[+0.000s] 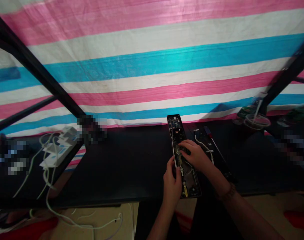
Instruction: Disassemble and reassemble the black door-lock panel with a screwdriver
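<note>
A long, narrow black casing (195,185) lies lengthwise on the dark table, its inside exposed. Inside it are a circuit board (175,124) at the far end, thin wires, and a brass-coloured part (185,190) near the front. My left hand (172,181) is curled at the casing's left edge, fingers bent around its side. Over the casing's middle, my right hand (195,155) has its thumb and fingers pinched on a small greenish board (179,150) among the wires. The fingers partly cover that board.
A screwdriver (208,131) and a white cable (204,145) lie right of the casing. A lidded plastic cup (257,121) stands at the back right. White power strips (58,151) with tangled cords are at the left. Black metal posts (39,70) and a striped sheet (152,71) bound the table.
</note>
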### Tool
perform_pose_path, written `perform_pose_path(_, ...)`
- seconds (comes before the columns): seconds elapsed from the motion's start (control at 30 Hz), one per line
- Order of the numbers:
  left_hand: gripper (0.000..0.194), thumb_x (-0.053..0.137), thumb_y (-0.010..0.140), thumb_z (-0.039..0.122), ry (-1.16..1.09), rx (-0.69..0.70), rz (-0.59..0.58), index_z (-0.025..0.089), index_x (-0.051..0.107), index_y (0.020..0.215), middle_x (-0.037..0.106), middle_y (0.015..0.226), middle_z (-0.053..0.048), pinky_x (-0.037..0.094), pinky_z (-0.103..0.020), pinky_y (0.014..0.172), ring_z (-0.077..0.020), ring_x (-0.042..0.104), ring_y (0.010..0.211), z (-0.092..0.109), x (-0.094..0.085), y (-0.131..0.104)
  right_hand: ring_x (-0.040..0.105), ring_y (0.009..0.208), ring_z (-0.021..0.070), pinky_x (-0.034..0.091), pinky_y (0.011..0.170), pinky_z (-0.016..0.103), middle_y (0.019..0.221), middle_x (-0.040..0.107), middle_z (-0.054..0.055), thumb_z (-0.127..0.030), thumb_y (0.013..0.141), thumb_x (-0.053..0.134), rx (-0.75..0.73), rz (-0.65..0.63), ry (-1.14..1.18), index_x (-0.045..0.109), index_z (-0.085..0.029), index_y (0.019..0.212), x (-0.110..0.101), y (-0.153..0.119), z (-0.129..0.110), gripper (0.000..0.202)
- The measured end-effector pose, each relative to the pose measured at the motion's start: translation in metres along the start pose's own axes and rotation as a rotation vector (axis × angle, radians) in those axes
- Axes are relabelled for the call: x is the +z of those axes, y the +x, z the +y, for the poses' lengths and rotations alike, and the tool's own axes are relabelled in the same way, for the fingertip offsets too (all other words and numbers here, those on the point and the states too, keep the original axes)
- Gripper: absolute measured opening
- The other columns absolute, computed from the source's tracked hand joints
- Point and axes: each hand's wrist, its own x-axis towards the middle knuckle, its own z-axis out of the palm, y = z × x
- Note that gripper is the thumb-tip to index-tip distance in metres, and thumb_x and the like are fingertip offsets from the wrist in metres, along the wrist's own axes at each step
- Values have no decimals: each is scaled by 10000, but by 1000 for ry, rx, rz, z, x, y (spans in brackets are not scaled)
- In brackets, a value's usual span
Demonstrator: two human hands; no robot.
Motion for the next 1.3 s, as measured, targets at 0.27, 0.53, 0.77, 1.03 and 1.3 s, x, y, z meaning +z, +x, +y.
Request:
perform_pose_path(0.27, 415, 474, 1003, 336, -3, -6, -3, 228, 486, 1404, 690, 1259, -103, 501, -338, 962, -215, 677, 1110, 0, 1, 0, 643, 1008, 243, 533, 924, 412, 1058, 678, 95, -145, 920, 571, -27, 51, 16, 715, -202, 1025, -2, -1, 5, 187)
perform_pose_path(0.53, 416, 478, 998, 341, 2, -21, 5, 220, 500, 1395, 699, 1245, -107, 505, -335, 949, -218, 678, 1103, 6, 0, 0, 613, 963, 255, 518, 906, 441, 1015, 673, 93, -160, 933, 575, -53, -19, -94, 714, -195, 1033, -2, -4, 5, 175)
perform_pose_path(0.77, 413, 476, 997, 314, -6, -4, -5, 226, 496, 1400, 700, 1244, -98, 493, -333, 962, -207, 674, 1097, 8, 0, -1, 559, 1131, 308, 494, 982, 508, 1186, 602, 146, -187, 916, 580, -60, 114, -134, 702, -182, 1010, 7, -10, 4, 154)
perform_pose_path(1.03, 421, 483, 995, 319, -29, 5, -2, 225, 506, 1405, 689, 1277, -107, 480, -355, 1002, -218, 663, 1135, 4, 0, -2, 510, 1253, 338, 457, 1043, 549, 1362, 540, 171, -289, 928, 595, 24, 239, -167, 645, -182, 1180, 9, -20, -4, 279)
perform_pose_path(1.3, 420, 484, 997, 311, -55, 7, -19, 217, 499, 1406, 685, 1281, -104, 480, -354, 1005, -214, 658, 1142, 6, 0, -2, 644, 1014, 333, 516, 931, 550, 1092, 694, 167, -392, 960, 505, 161, 276, -317, 714, -181, 1039, -2, -97, 56, 308)
